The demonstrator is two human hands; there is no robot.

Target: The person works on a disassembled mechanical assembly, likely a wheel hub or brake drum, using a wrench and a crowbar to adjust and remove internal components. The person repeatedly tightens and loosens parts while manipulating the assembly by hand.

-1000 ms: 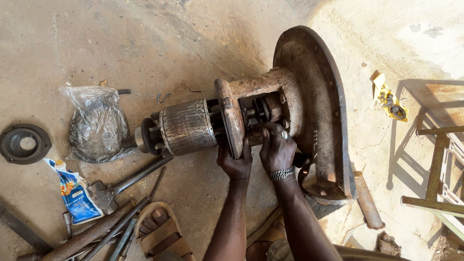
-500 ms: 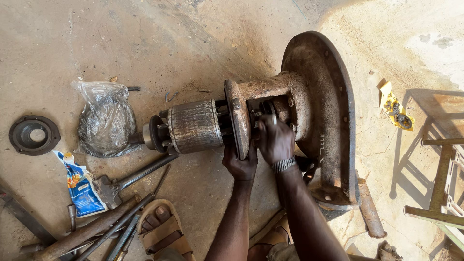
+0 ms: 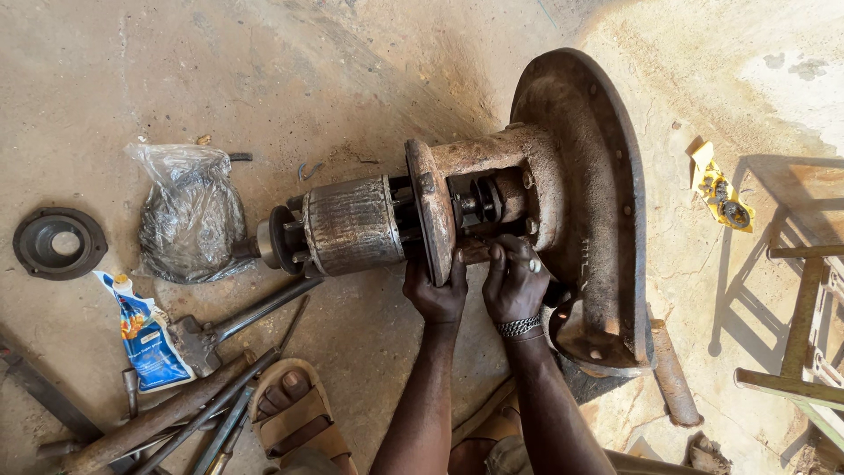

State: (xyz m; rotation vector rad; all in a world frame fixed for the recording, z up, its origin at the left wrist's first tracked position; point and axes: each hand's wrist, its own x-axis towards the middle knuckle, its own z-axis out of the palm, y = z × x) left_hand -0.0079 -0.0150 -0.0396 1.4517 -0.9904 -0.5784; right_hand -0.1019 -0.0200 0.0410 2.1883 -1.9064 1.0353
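Rusty cast iron makes up the pump-like assembly [image 3: 527, 220] lying on its side on the concrete floor [image 3: 264, 70]; its broad round flange [image 3: 607, 211] rests edge-down against the ground and props the body so the shaft runs level, which leaves the open window in the housing facing the person. The left hand [image 3: 437, 295] cups the lower rim of the smaller disc-shaped plate [image 3: 431, 220], fingers curled round its edge, apparently steadying the body; the right hand [image 3: 519, 281], with a metal bracelet at the wrist, has its grip closed on a short stubby part [image 3: 475, 253] just below the housing window, though what exactly it is cannot be told. The ribbed grey rotor [image 3: 352, 224] juts out to the left, free of the floor, with a dark end cap beyond it.

Near the rotor lie a crumpled plastic bag [image 3: 189, 211], a dark ring [image 3: 57, 242], a blue sachet [image 3: 145, 334], a hammer [image 3: 202, 339] and long steel bars [image 3: 167, 413], kept within arm's reach; a sandalled foot [image 3: 294, 409] sits between them and the arms; a metal frame [image 3: 791, 317] stands at right.

Against half a second ago the hands have dropped from inside the window to its lower edge; the left has moved onto the plate rim; the assembly itself lies as it did.
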